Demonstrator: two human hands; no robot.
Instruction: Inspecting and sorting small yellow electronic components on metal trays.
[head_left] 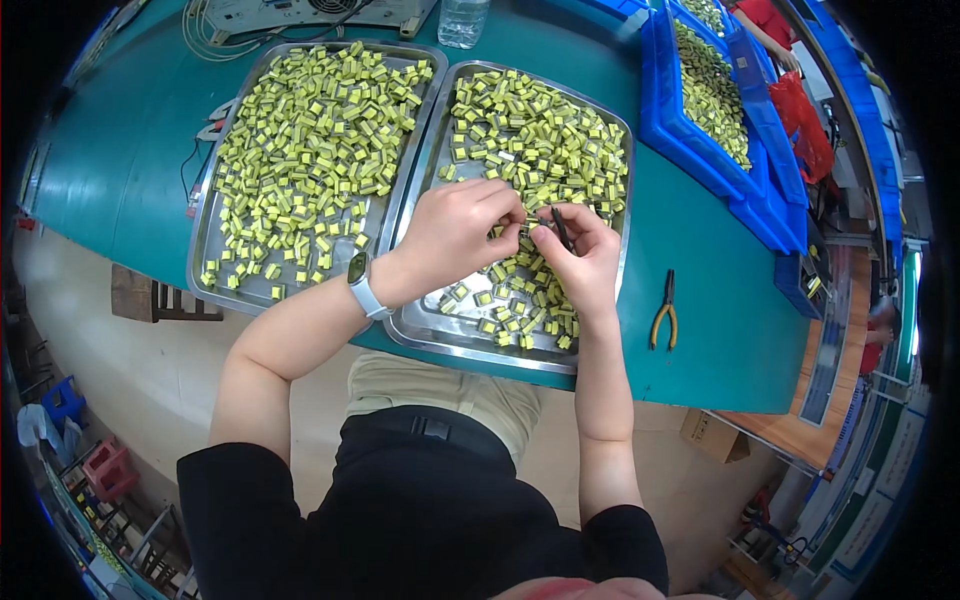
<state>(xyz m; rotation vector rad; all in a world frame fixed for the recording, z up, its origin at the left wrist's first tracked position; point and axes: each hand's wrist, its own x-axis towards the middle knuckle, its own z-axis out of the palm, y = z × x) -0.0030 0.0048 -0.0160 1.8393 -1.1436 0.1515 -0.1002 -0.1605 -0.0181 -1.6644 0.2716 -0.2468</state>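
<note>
Two metal trays lie side by side, the left tray [200, 270] and the right tray [455, 345], both strewn with small yellow-taped block-shaped electronic parts [310, 130]. Over the middle of the right tray, my left hand [460, 228] is closed in a pinch, its fingertips pointing toward my right hand. What it pinches is too small to make out. My right hand [585, 255] is closed around a slim black tool [562, 230], mostly hidden by the fingers. The fingertips of both hands nearly meet. Beneath them more yellow parts [540, 285] cover the tray.
Yellow-handled pliers [664, 312] lie on the green table right of the trays. Blue bins [700, 155] of similar parts stand at the far right, near a red bag [800, 125] and another person's arm. A clear bottle [462, 22] and a bench instrument [320, 15] stand behind.
</note>
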